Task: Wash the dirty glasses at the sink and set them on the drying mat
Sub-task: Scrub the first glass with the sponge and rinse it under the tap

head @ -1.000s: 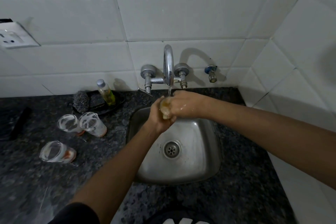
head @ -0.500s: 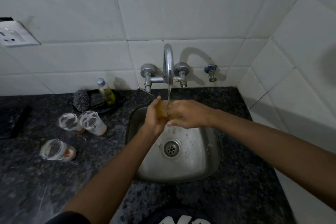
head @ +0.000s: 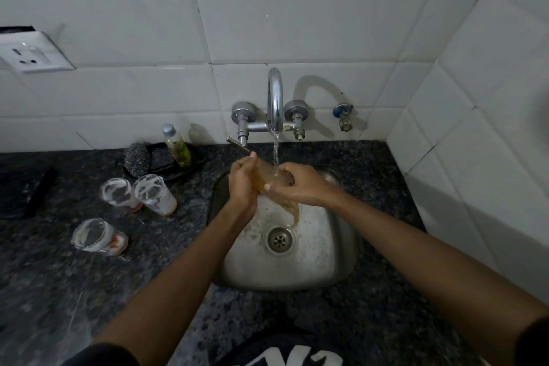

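Over the steel sink (head: pixel 332 252), both my hands hold one clear glass (head: pixel 271 177) on its side under the running tap (head: pixel 274 101). My left hand (head: pixel 242 184) grips its left end and my right hand (head: pixel 300 184) wraps its right end. Brownish water pours from the glass into the basin. Three dirty glasses wait on the dark counter at left: two standing together (head: pixel 118 194) (head: pixel 154 193) and one lying on its side (head: pixel 99 236), all with white film and orange residue.
A black tray (head: pixel 196 162) behind the glasses holds a scrubber (head: pixel 136 159) and a small bottle of yellow liquid (head: pixel 176 144). A dark flat object (head: pixel 38 190) lies at far left. A wall socket (head: pixel 29 53) sits above it. White tiled walls close the back and right.
The glass has tipped from upright to lying sideways under the stream, and brownish water now spills out of it. My hands shifted slightly apart along it.
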